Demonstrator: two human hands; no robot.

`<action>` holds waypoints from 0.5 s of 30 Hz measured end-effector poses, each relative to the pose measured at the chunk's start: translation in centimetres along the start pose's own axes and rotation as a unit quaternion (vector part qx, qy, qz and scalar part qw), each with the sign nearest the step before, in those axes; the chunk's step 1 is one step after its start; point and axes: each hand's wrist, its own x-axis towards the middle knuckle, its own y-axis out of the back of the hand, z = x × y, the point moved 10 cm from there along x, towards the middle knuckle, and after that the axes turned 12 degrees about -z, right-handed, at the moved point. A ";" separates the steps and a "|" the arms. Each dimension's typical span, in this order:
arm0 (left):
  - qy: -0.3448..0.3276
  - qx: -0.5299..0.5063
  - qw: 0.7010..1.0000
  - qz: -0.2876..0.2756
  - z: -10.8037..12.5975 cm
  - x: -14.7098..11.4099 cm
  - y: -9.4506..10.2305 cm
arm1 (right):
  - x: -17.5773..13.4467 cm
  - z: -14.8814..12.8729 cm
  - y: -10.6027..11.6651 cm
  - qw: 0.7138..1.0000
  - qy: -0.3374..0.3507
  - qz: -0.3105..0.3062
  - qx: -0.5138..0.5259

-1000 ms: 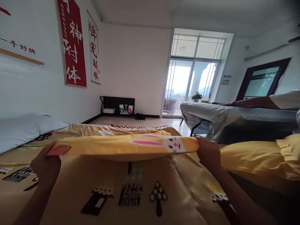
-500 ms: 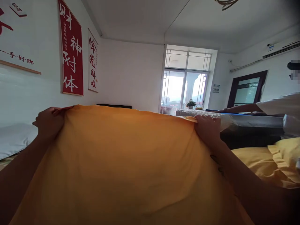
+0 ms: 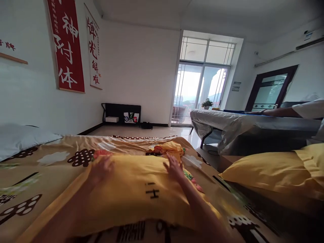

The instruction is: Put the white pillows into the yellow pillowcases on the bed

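Note:
A yellow pillow (image 3: pixel 134 189) with a dark H-like mark lies flat on a bed with a brown, cartoon-patterned sheet (image 3: pixel 55 175). My left hand (image 3: pixel 102 167) rests on its far left part, somewhat blurred, with fingers stretched forward. On the far right part lies my right hand (image 3: pixel 174 167), its fingers spread. Just beyond the right fingertips is a crumpled yellow cloth (image 3: pixel 170 147). Neither hand is gripping the pillow.
More yellow pillows (image 3: pixel 268 168) sit at the right beside the bed. Behind them stands a plastic-covered table (image 3: pixel 227 123), where a person's arm (image 3: pixel 283 112) reaches in. A white pillow (image 3: pixel 27 138) is at the left by the wall. A black low shelf (image 3: pixel 121 109) stands at the back.
The yellow fabric, held up by both hands before, now lies down on the bed as a pillow. Both hands have released its edge and moved closer together. The view has tilted downward.

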 end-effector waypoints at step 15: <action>0.069 0.033 0.996 -0.039 -15.8 -11.3 -8.0 | -11.8 12.4 -10.3 0.998 -0.042 0.013 -0.032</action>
